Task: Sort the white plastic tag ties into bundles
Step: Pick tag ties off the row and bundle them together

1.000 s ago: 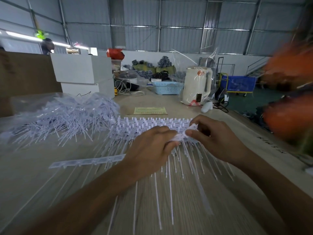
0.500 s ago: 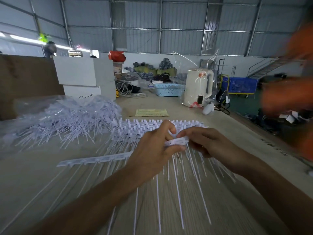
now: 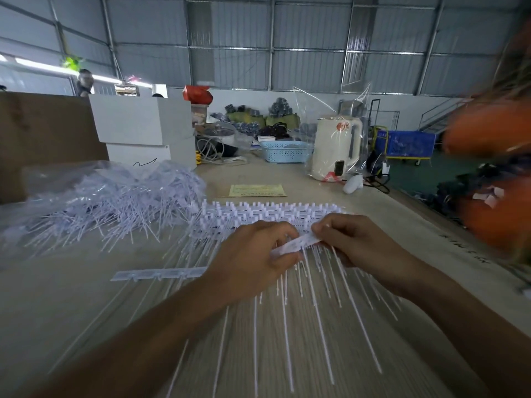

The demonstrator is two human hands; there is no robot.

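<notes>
My left hand (image 3: 253, 257) and my right hand (image 3: 353, 242) together pinch a short white strip of tag ties (image 3: 296, 245) just above the table, one hand at each end. Thin white tails hang from the strip toward me. Behind my hands a long row of white tag tie heads (image 3: 267, 214) lies across the table, its tails fanned out toward me. A bare white runner strip (image 3: 158, 274) lies flat to the left of my left wrist. A loose heap of white tag ties (image 3: 109, 205) in clear plastic fills the left side.
White boxes (image 3: 143, 130) and a brown cardboard sheet (image 3: 43, 130) stand at the back left. A blue basket (image 3: 284, 151), a bagged white kettle (image 3: 336, 147) and a yellow slip (image 3: 253, 191) sit further back. The table edge (image 3: 448, 239) runs along the right.
My hands have shifted slightly on the strip and now hold it tilted, right end higher. The blurred orange shape at the right has moved. Everything else on the table stays put.
</notes>
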